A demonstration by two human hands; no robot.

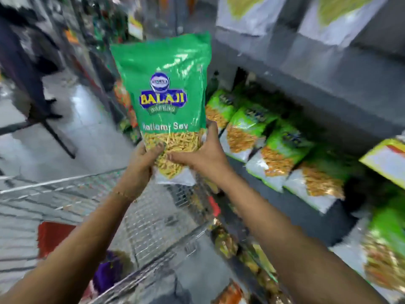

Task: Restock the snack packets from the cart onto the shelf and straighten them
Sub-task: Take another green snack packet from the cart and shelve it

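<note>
A large green snack packet (166, 93) marked Balaji Ratlami Sev stands upright in the air above the wire cart (153, 216). My left hand (142, 163) grips its lower left corner and my right hand (203, 152) grips its lower right side. To the right, a dark shelf (306, 224) carries a row of several similar green packets (280, 150) leaning back, close to my right hand. Much of the view is blurred.
An upper grey shelf (328, 69) holds pale packets (247, 12). A yellow packet (388, 161) sits at the right edge. More snack bags (225, 242) lie on the lowest shelf. Inside the cart are a red item (52, 235) and a purple bag (107, 273). A person's legs (24, 62) stand in the aisle, far left.
</note>
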